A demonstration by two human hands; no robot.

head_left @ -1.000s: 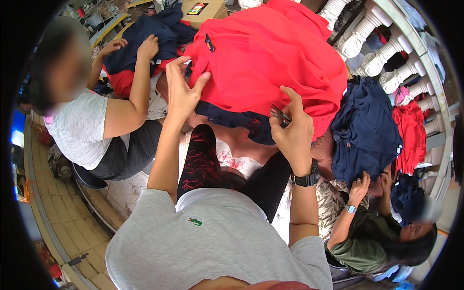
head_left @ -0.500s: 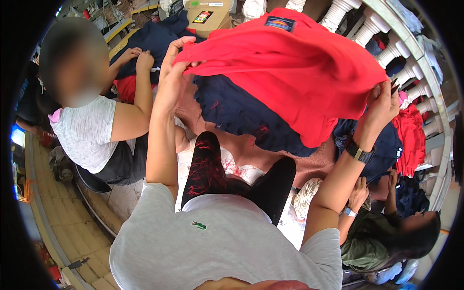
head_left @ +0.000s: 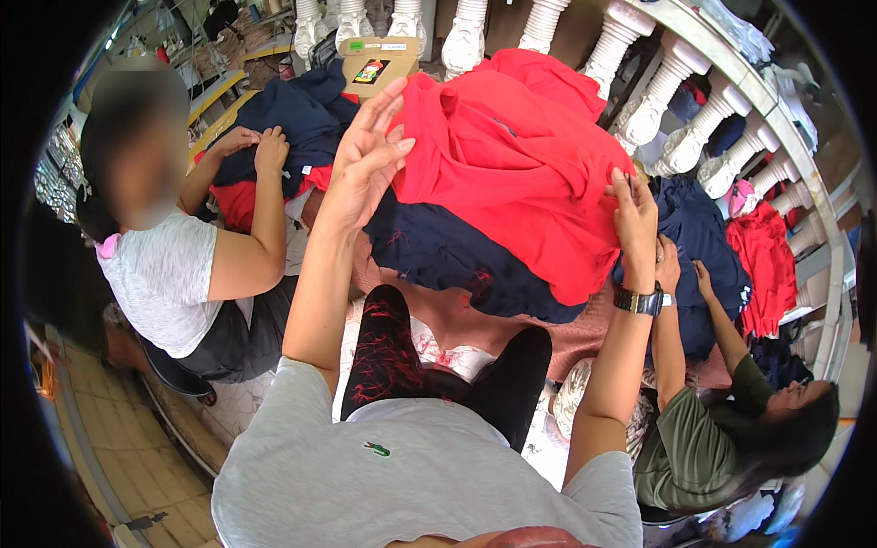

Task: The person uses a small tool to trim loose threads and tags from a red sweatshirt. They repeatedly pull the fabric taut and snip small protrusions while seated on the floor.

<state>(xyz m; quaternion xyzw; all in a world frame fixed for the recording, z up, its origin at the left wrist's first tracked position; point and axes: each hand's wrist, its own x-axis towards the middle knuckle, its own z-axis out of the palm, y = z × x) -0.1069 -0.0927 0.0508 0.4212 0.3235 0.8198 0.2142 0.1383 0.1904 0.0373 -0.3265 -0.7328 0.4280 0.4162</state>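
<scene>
Nearest the camera is the person's own grey shirt (head_left: 411, 475), and just beyond it their legs in dark trousers (head_left: 393, 356), one leg patterned with red. Both forearms rise from there toward a heap of clothing.

The left hand (head_left: 361, 169) is spread wide, fingers straight and apart, palm laid against the left edge of the red garment (head_left: 512, 155); it presses or steadies the cloth and grips nothing that can be seen. The right hand (head_left: 635, 215), with a dark wristwatch (head_left: 638, 300) just below it, has its fingers drawn together and pinches the right edge of the same red garment. The garment lies crumpled between the 2 hands, on top of a navy garment (head_left: 448, 256) that shows beneath it, nearer the legs.

Left of the left hand, a seated person in a pale grey top (head_left: 164, 274) has both hands on a navy and red pile of clothes (head_left: 283, 137). Right of the right hand, another seated person in an olive top (head_left: 694, 447) reaches an arm up beside the wearer's right wrist, toward a dark blue garment (head_left: 703, 247); whether that hand touches the wrist cannot be told.

Beyond the hands, a cardboard box (head_left: 379, 59) sits just past the left fingertips. Farther still, a row of white balusters (head_left: 658, 82) curves round behind the pile, and red clothing (head_left: 763, 256) hangs near them, well to the right of the right hand.
</scene>
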